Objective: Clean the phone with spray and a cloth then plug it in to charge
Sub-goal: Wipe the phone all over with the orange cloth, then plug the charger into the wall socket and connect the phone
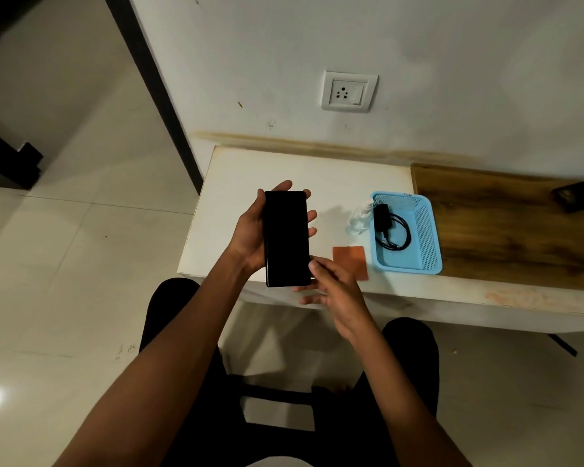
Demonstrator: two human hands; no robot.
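Two bare hands frame a black phone (286,238), held screen-up and dark above the near left corner of a white desk (277,170). The left hand (250,235) cradles it from beneath, thumb along its nine o'clock edge and fingertips curling over the three o'clock edge. The right hand (334,291) meets the phone's lower corner at about five o'clock, thumb on the corner and the other fingers loosely spread under it; whether it grips or only touches cannot be told.

At three o'clock from the phone, an orange cloth (350,261) lies flat on the desk, partly covered by the right hand. Just beyond it, toward two o'clock, a small clear spray bottle (359,220) stands touching or just beside the left wall of a light blue mesh basket (425,237), which holds a black charger (382,217) with its coiled cable (397,239).

At twelve o'clock on the wall above the desk sits a white socket (349,91) with a switch. A wood-grain panel (506,227) covers the desk's right part, with a dark object (577,195) at its far end.
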